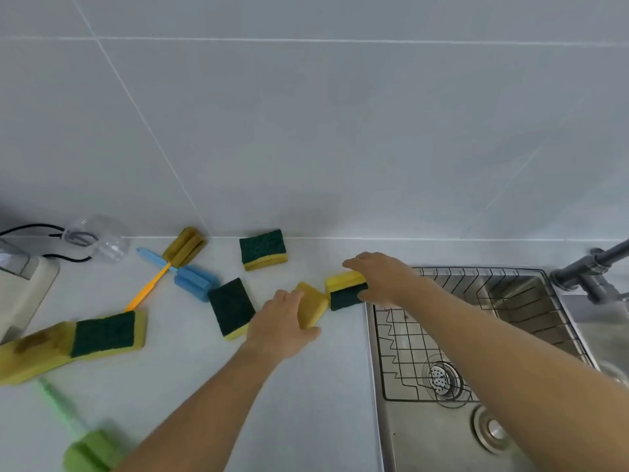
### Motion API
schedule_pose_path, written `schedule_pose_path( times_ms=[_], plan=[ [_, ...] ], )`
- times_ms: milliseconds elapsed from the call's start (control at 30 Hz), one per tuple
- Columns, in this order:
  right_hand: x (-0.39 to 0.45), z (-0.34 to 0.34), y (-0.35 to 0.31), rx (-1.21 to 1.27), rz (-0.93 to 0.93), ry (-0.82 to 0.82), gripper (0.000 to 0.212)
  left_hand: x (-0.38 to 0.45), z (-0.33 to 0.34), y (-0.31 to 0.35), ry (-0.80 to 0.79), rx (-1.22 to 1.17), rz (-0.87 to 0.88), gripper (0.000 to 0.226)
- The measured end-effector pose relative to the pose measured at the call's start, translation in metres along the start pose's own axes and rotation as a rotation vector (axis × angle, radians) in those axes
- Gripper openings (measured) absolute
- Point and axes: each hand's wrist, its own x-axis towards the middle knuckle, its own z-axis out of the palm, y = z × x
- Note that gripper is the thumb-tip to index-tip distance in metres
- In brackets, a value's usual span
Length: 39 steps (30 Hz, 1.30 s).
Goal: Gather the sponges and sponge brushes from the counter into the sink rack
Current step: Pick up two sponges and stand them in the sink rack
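The wire sink rack [476, 321] sits empty in the sink beside the counter's [306, 403] right edge. Right hand [384, 277] pinches a sponge [345, 289] at that edge; left hand [282, 325] clasps a yellow sponge [311, 303]. Both look light and squashy, best gripped across their short sides.

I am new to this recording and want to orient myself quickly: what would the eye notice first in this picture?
First, the two bare hands in the middle: the right hand has its grip on a yellow-and-green sponge at the edge of the sink, and the left hand takes a yellow sponge beside it. Next, bright sponges and sponge brushes lie scattered on the white counter to the left. The wire rack in the sink is empty.
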Motion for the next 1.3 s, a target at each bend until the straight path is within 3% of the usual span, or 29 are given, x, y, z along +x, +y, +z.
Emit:
schedule_pose_path(
  times_ms=[433, 633, 833, 1067, 1300],
  plan=[
    [0.017, 0.015, -0.005, -0.21, -0.01, 0.025, 0.043, 0.002, 0.026, -0.002, 0.143, 0.025, -0.062, 0.075],
    [0.007, 0.008, 0.0, -0.125, 0.007, 0.075, 0.043, -0.004, 0.022, -0.012, 0.198, -0.174, -0.069, 0.07],
    [-0.029, 0.004, 0.01, 0.158, 0.089, 0.155, 0.048, -0.025, 0.013, -0.011, 0.194, -0.757, -0.127, 0.076],
    [-0.092, 0.009, 0.015, 0.692, 0.201, 0.267, 0.045, -0.062, 0.001, 0.003, 0.09, -1.32, -0.173, 0.042],
    [-0.152, 0.032, 0.007, 1.303, 0.236, 0.351, 0.031, -0.103, 0.004, 0.023, 0.003, -1.762, -0.043, 0.06]
  ],
)
